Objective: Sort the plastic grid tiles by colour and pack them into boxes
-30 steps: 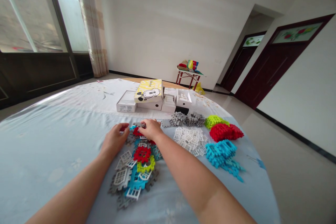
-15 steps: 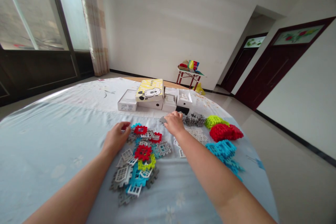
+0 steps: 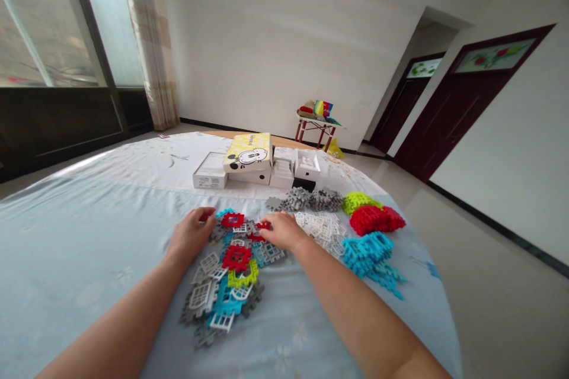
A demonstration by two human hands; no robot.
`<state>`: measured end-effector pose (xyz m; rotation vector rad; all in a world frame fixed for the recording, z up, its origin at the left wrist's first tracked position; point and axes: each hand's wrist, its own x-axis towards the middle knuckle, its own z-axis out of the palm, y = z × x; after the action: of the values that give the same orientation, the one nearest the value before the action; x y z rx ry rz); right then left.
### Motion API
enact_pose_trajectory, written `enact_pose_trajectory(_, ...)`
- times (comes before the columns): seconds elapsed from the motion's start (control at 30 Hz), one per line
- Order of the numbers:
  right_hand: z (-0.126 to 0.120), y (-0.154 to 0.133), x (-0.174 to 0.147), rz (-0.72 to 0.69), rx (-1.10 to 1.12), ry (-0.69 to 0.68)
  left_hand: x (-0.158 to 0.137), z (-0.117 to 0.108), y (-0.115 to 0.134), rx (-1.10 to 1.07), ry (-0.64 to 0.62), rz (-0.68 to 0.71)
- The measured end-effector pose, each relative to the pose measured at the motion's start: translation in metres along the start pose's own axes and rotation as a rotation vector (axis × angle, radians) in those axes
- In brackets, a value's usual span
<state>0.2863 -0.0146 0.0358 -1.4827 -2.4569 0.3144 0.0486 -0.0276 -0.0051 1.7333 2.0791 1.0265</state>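
A mixed pile of interlocking plastic building pieces lies before me, with red, blue, grey and lime squares and white lattice window pieces (image 3: 201, 296) among them. My right hand (image 3: 284, 231) is at the pile's upper right, its thumb and fingers closed on the edge of a red building piece (image 3: 256, 237), partly hidden by the fingers. At the upper left edge of the pile rests my left hand (image 3: 192, 233), fingers bent and thumb apart, holding nothing visible. Another red piece (image 3: 232, 220) lies just right of its fingertips.
Sorted heaps stand to the right: grey pieces (image 3: 326, 199), lime pieces (image 3: 355, 201), red pieces (image 3: 373, 221), blue pieces (image 3: 367, 249) and white window pieces (image 3: 326, 231). Behind are a yellow cartoon box (image 3: 249, 151), white boxes (image 3: 208, 174) and a black item (image 3: 304, 184).
My right hand has moved from the grey heap back toward me and left, onto the red piece in the mixed pile. My left hand stays by the pile. The view has shifted slightly.
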Motion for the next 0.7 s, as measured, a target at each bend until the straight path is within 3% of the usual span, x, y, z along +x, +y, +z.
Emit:
enact_pose_trajectory(0.27, 0.006, 0.000, -0.005, 0.031, 0.192, 0.095, 0.002, 0.001, -0.003, 0.005, -0.001, 0.002)
enact_pose_trajectory(0.53, -0.005, 0.000, -0.022, -0.100, 0.344, 0.201, -0.001, -0.001, 0.001, -0.017, -0.010, -0.006)
enact_pose_trajectory(0.7, -0.013, 0.002, -0.040, -0.184, 0.300, 0.117, 0.000, -0.001, 0.001, -0.002, -0.007, -0.006)
